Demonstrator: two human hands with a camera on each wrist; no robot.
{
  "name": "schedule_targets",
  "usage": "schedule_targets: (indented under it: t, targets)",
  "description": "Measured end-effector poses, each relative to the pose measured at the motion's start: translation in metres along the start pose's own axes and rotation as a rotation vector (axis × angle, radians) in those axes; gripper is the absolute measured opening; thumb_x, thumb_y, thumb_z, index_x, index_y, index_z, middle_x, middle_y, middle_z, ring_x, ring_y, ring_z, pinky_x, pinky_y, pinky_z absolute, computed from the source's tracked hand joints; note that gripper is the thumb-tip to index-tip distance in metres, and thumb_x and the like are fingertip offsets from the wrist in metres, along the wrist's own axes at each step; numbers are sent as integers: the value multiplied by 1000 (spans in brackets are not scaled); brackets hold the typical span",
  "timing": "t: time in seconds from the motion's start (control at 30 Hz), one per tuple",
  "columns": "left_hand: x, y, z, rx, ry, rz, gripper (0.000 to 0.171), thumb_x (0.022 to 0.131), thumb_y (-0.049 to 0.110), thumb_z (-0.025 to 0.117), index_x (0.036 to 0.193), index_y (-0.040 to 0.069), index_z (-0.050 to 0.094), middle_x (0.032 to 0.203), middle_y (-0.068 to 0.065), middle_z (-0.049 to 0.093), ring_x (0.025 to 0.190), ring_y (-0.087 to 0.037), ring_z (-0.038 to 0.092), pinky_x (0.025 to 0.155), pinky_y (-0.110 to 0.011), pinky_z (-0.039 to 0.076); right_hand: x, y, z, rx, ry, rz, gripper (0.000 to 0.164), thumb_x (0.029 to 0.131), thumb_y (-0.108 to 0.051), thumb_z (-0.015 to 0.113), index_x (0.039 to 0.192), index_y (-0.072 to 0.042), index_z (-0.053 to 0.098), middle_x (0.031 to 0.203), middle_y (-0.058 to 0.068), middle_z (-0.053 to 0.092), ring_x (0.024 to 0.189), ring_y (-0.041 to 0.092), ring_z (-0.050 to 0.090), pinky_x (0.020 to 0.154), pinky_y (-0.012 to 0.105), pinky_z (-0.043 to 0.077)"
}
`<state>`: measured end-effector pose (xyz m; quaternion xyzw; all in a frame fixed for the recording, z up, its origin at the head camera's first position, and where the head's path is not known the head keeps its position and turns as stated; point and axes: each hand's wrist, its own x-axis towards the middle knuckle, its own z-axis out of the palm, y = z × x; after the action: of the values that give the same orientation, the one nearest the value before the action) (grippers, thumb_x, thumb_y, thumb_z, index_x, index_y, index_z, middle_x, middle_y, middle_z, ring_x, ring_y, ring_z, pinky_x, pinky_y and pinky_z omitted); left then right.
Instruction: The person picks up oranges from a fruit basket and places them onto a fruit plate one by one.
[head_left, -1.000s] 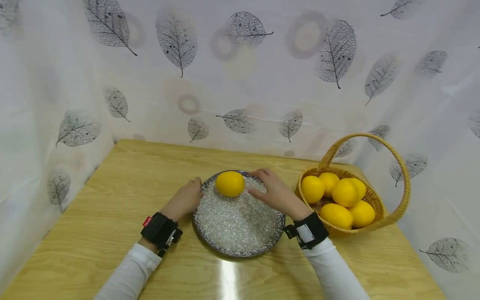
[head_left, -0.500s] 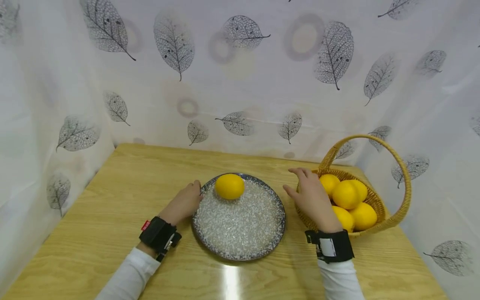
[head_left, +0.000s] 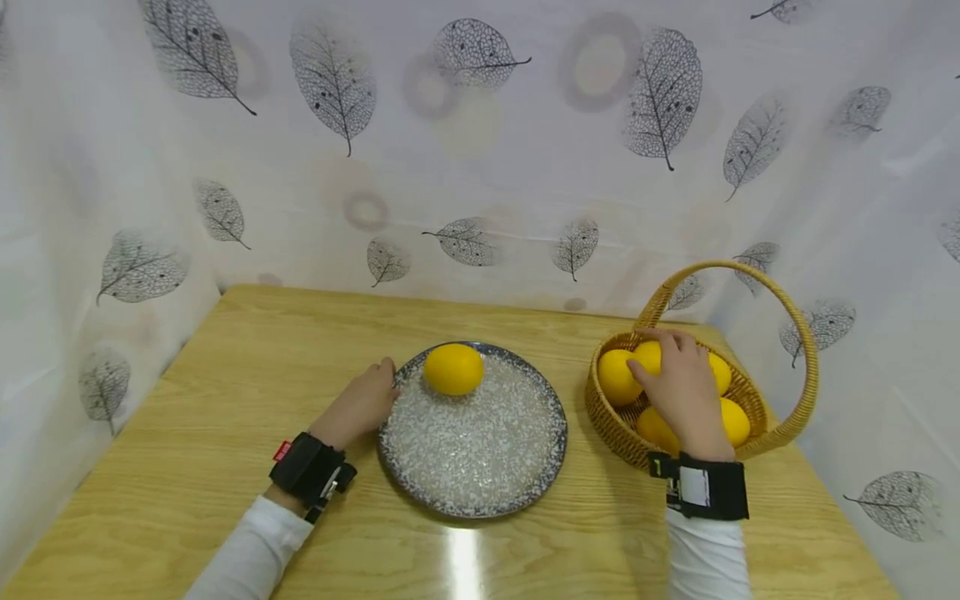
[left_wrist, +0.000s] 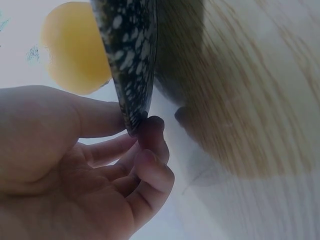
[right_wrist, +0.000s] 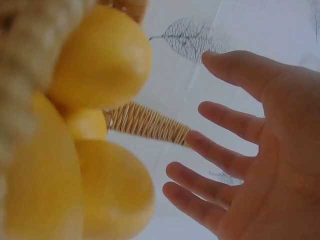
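My left hand pinches the left rim of a speckled grey plate; in the left wrist view the thumb lies on one face of the plate's rim and the fingers on the other. One lemon rests near the plate's far edge. Over the wicker basket hovers my right hand, partly covering several lemons inside. The right wrist view has this hand with fingers spread, apart from the nearest lemon and holding nothing.
The basket's tall arched handle rises to the right of my right hand. Plate and basket stand on a wooden table, with a wooden strip between them. A leaf-printed curtain hangs along the back and both sides.
My right hand has moved right, from beside the lemon on the plate to above the basket. The left hand keeps its hold on the rim, and that lemon stays put.
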<state>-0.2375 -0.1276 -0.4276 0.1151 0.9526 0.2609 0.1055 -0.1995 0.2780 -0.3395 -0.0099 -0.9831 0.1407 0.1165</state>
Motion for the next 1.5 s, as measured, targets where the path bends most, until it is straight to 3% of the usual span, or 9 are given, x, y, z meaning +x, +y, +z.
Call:
schedule_targets:
  t: [0.2, 0.5, 0.9, 1.17, 1.5]
  targets:
    - [0, -1, 0, -5, 11, 15, 43, 104, 8, 49, 137, -18, 40, 130, -39, 55, 123, -49, 57, 103, -57, 48, 0, 20, -9, 43, -6, 68, 60, 102, -28, 61, 148, 6, 43, 147, 42, 34, 130, 63, 33, 103, 73, 33]
    - [0, -3, 0, -14, 13, 27, 39, 104, 8, 50, 134, -16, 43, 125, -36, 58, 119, -47, 60, 100, -56, 51, 1, 43, -11, 21, -122, 220, 71, 101, -37, 57, 150, 9, 36, 150, 47, 24, 132, 67, 26, 104, 75, 30]
    - [0, -3, 0, -19, 7, 16, 38, 104, 8, 50, 133, -15, 44, 123, -34, 59, 115, -43, 61, 97, -54, 52, 2, 55, -7, 61, -301, 267, 86, 100, -37, 59, 157, 9, 14, 150, 52, 13, 126, 72, 28, 101, 76, 35]
    - [1, -5, 3, -29, 1, 25, 41, 105, 8, 49, 137, -16, 41, 129, -37, 58, 122, -46, 59, 102, -56, 50, 1, 56, -4, 63, -300, 256, 89, 97, -32, 63, 158, 8, 13, 148, 54, 15, 123, 73, 29, 98, 77, 35]
    - [2, -6, 3, -25, 10, 29, 43, 105, 8, 48, 138, -17, 40, 132, -38, 57, 124, -48, 58, 104, -56, 48, 2, 58, -5, 72, -321, 288, 93, 96, -39, 63, 159, 5, 11, 145, 53, 19, 123, 70, 30, 94, 75, 38]
